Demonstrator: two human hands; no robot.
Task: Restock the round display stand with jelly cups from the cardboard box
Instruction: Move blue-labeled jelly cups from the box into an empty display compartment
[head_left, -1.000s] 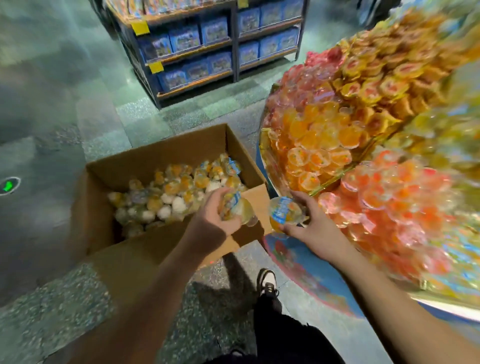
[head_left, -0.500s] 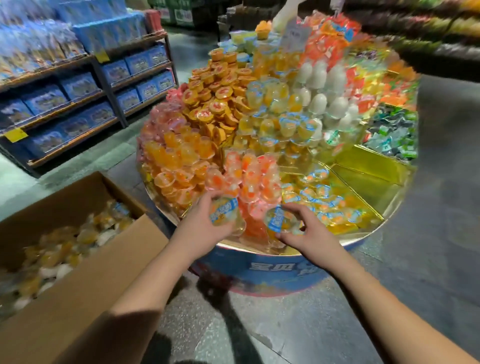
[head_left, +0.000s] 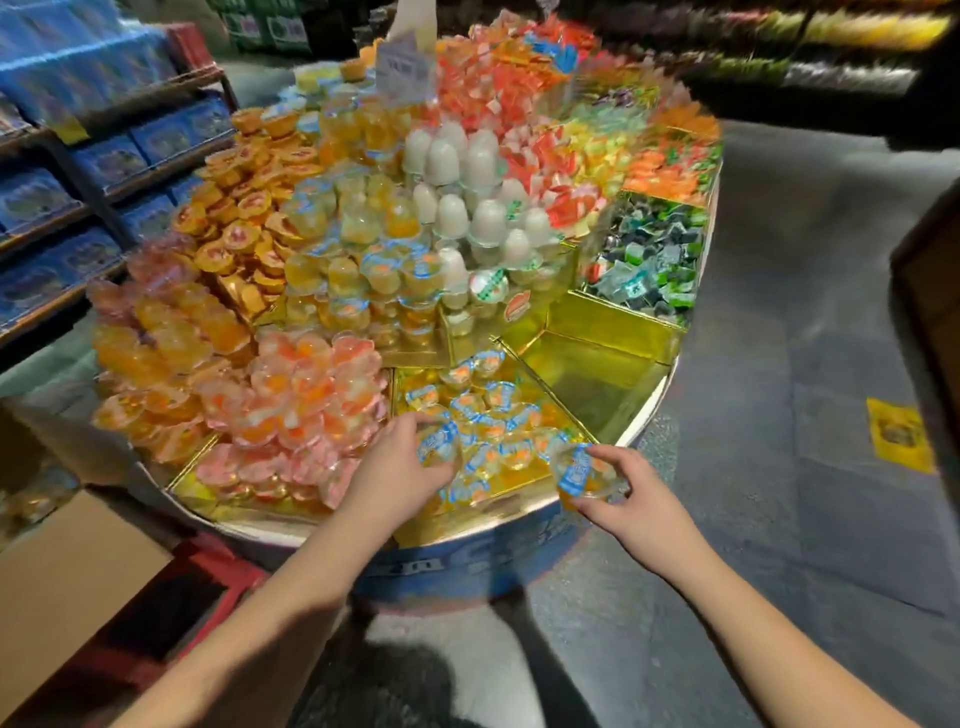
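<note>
Stand, round and tiered, was heaped with jelly cups; its near-edge gold bin was part filled with blue-lidded cups. Box sat at the stand's left side. Left hand curled round a cup over that bin; right hand pinched another cup at the stand's near rim

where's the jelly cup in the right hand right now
In the head view, the jelly cup is pinched in the right hand at the near rim of the round display stand, just right of the partly filled compartment.
</note>
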